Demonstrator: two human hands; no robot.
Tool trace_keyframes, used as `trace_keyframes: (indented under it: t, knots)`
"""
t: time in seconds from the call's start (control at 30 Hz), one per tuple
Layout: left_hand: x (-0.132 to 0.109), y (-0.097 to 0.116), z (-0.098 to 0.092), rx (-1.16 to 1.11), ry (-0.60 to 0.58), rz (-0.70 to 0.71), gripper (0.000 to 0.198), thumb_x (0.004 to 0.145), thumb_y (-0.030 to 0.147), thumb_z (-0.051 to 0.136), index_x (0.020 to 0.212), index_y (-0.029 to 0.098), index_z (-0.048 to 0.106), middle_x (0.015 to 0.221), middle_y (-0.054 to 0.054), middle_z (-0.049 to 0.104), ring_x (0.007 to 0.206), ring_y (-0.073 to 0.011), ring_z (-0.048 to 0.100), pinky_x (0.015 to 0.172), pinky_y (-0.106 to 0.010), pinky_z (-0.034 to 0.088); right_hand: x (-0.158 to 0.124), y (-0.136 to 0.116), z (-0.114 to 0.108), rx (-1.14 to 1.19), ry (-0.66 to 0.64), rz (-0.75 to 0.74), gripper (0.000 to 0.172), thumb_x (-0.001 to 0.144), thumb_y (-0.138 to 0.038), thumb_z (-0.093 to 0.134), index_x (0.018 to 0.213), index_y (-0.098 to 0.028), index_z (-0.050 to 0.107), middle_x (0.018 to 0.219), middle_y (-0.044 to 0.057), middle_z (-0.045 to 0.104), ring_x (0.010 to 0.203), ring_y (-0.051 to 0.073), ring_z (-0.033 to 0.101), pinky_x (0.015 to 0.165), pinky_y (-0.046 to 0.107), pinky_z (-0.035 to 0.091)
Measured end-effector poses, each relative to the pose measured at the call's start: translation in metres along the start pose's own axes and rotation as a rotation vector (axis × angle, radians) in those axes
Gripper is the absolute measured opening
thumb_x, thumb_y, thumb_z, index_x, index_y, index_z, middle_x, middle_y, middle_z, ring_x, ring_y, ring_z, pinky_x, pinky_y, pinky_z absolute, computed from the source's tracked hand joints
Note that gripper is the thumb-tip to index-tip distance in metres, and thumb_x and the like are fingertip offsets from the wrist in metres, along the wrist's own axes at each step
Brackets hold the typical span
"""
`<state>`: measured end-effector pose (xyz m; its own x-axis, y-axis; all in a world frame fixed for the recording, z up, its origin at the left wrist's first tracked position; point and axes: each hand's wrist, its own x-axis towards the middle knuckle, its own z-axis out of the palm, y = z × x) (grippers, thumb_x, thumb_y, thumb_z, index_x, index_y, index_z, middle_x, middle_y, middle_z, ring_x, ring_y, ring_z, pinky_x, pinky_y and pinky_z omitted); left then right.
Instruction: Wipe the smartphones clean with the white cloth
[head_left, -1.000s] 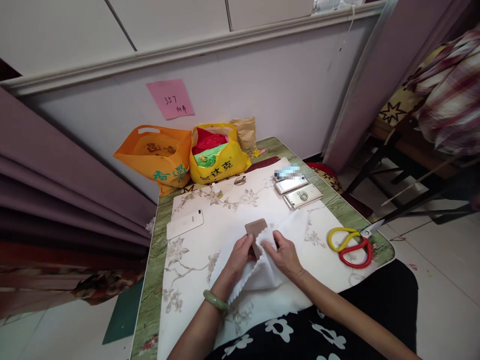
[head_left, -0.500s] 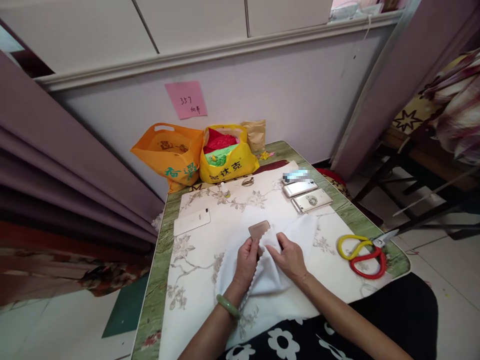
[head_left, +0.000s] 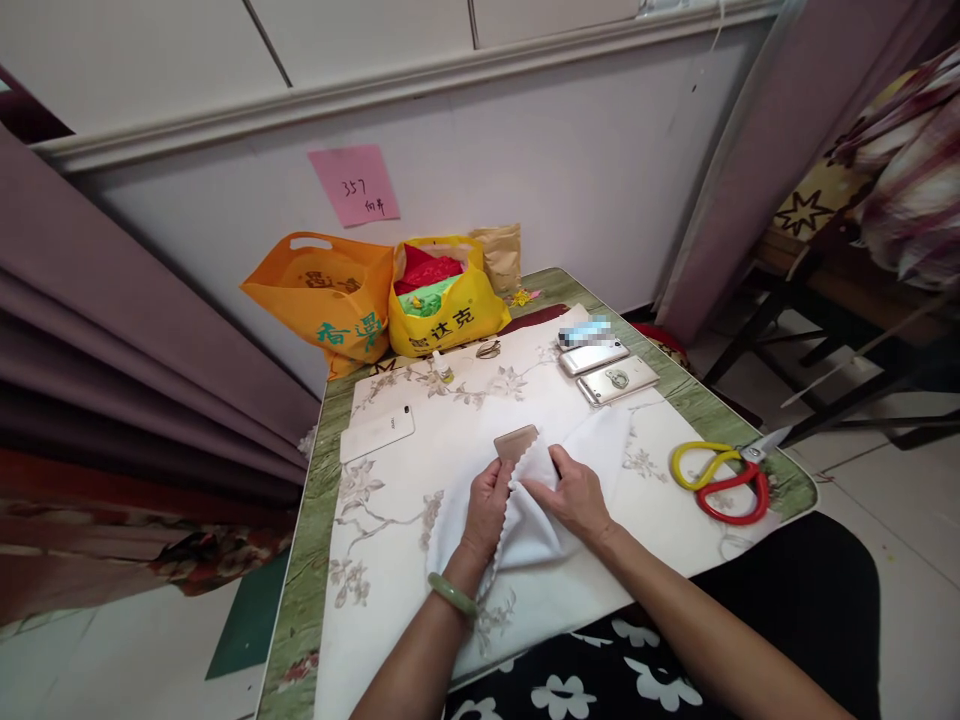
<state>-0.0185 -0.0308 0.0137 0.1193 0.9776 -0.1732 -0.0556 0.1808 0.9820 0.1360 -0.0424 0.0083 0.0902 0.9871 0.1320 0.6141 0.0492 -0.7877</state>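
Observation:
A rose-gold phone (head_left: 514, 442) lies partly wrapped in a white cloth (head_left: 536, 525) in the middle of the table. My left hand (head_left: 486, 505), with a green bangle on its wrist, is closed on the phone's left side through the cloth. My right hand (head_left: 574, 490) presses a fold of the cloth against the phone's right side, fingers pinched together. Only the phone's far end shows above the cloth.
A white phone (head_left: 376, 432) lies at the left, two more phones (head_left: 607, 370) at the back right. Yellow-and-red scissors (head_left: 721, 478) lie at the right edge. An orange bag (head_left: 324, 300) and a yellow bag (head_left: 442, 300) stand by the wall. A floral sheet (head_left: 390, 510) covers the green table.
The cloth has been drawn further up over the phone, so less of it shows. Both hands stay on it; the view has shifted slightly.

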Motion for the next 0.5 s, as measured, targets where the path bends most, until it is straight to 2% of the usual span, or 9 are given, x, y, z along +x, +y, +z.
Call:
trace_keyframes:
  t: [0.2, 0.3, 0.37, 0.4, 0.5]
  knots:
    - [-0.0026, 0.0019, 0.0015, -0.022, -0.051, 0.032, 0.039, 0.084, 0.054, 0.06, 0.087, 0.015, 0.065, 0.072, 0.0, 0.06, 0.067, -0.0131, 0.051, 0.064, -0.024, 0.042, 0.0006, 0.004, -0.0008, 0.134, 0.047, 0.034, 0.046, 0.094, -0.056, 0.034, 0.065, -0.023, 0.048, 0.053, -0.004, 0.044, 0.052, 0.014, 0.043, 0.055, 0.024, 0.031]
    - [-0.0048, 0.0021, 0.0026, -0.006, -0.023, 0.049, 0.039, 0.085, 0.053, 0.059, 0.084, 0.015, 0.064, 0.071, 0.001, 0.06, 0.065, -0.0124, 0.05, 0.062, -0.024, 0.041, -0.001, 0.0014, -0.0002, 0.081, 0.045, 0.013, 0.036, 0.084, -0.059, 0.052, 0.076, -0.024, 0.052, 0.057, -0.005, 0.05, 0.053, 0.014, 0.046, 0.055, 0.024, 0.032]
    - [-0.0061, 0.0011, 0.0029, 0.007, 0.004, 0.058, 0.042, 0.087, 0.056, 0.055, 0.081, 0.015, 0.063, 0.069, 0.001, 0.059, 0.063, -0.0124, 0.049, 0.061, -0.024, 0.041, -0.0021, -0.0005, 0.0001, 0.045, 0.045, -0.004, 0.039, 0.075, -0.06, 0.064, 0.086, -0.024, 0.053, 0.064, -0.004, 0.056, 0.057, 0.015, 0.05, 0.056, 0.024, 0.033]
    - [-0.0066, 0.0004, 0.0029, 0.019, 0.02, 0.063, 0.046, 0.088, 0.059, 0.051, 0.077, 0.015, 0.062, 0.066, 0.001, 0.057, 0.061, -0.0124, 0.048, 0.059, -0.025, 0.04, -0.0024, -0.0008, 0.0002, 0.042, 0.045, -0.01, 0.04, 0.074, -0.06, 0.064, 0.087, -0.024, 0.052, 0.065, -0.004, 0.057, 0.058, 0.016, 0.05, 0.056, 0.024, 0.034]
    - [-0.0078, -0.0008, 0.0027, 0.039, 0.042, 0.062, 0.056, 0.089, 0.065, 0.041, 0.066, 0.016, 0.057, 0.057, 0.001, 0.052, 0.055, -0.0128, 0.044, 0.054, -0.026, 0.037, -0.0026, 0.0008, -0.0003, 0.095, 0.042, -0.003, 0.039, 0.089, -0.06, 0.044, 0.074, -0.024, 0.05, 0.057, -0.003, 0.051, 0.054, 0.015, 0.048, 0.056, 0.025, 0.033]
